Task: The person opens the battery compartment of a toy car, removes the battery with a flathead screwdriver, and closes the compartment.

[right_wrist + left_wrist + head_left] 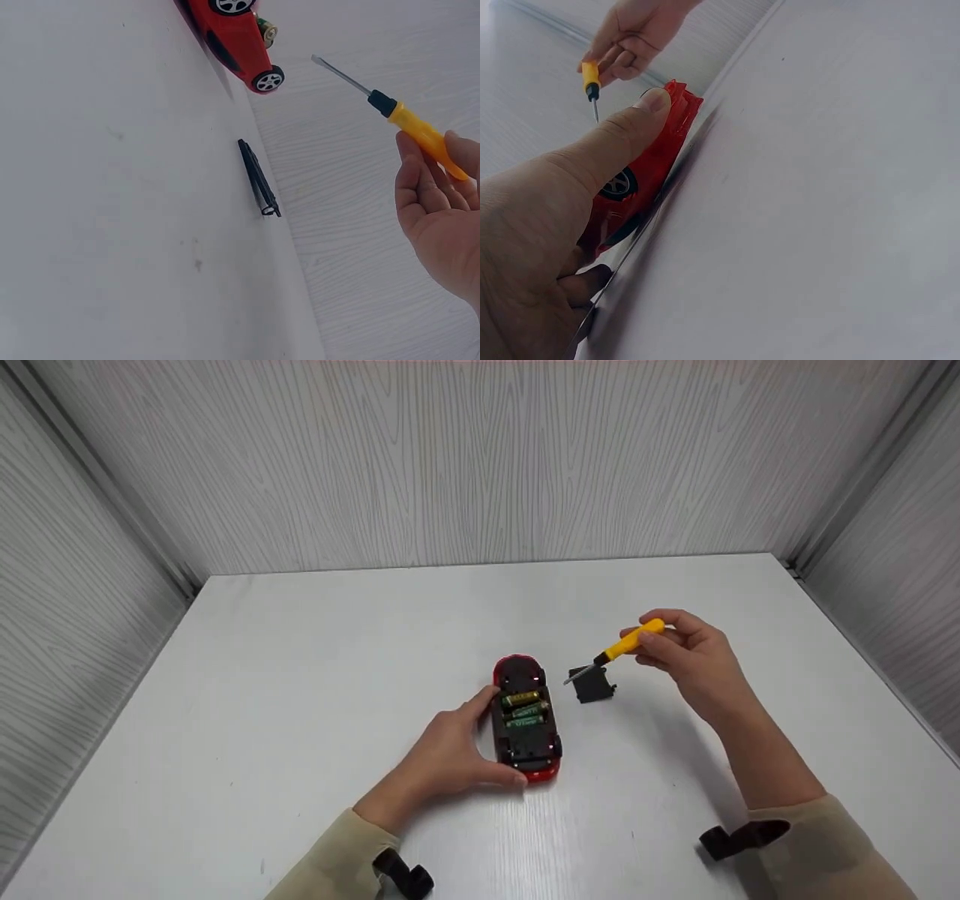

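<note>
A red toy car lies upside down on the table, its black underside facing up. My left hand grips it from the left, thumb at the near end and fingers along the side. Three batteries sit in the car's uncovered compartment, one gold-coloured and two green; in the right wrist view, a green battery end sticks out above the body. My right hand pinches a screwdriver by its yellow handle, holding it above the table. Its metal tip points down-left towards the car.
A small black battery cover lies on the white table just right of the car, partly under the screwdriver's shaft in the head view. Grey wood-grain panels stand at the back and both sides.
</note>
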Available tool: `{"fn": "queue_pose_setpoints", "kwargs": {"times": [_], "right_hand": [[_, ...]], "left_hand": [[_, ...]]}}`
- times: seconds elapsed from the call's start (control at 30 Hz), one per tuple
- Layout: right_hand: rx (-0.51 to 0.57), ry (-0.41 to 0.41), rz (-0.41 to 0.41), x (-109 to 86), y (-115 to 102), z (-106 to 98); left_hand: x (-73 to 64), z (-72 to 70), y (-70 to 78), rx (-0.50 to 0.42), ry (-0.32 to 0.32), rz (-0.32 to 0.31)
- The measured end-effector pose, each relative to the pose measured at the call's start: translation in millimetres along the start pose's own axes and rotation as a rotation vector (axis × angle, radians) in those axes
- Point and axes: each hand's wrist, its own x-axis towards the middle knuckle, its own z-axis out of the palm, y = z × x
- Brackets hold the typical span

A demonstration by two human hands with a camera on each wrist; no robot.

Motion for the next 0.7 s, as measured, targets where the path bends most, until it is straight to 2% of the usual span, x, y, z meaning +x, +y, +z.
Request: {"fn": "queue_pose_setpoints", "kwargs": {"times": [0.37, 0.7], "right_hand": [[0.052, 0.058, 0.049, 12.4, 8.4, -35.0], [0.078, 0.094, 0.178, 27.1, 29.9, -60.4]], "left_hand": [[2.8, -2.9, 2.9, 0.018, 0.008, 0.015], [1.5, -0.7, 0.4, 0.016, 0.009, 0.035]]}}
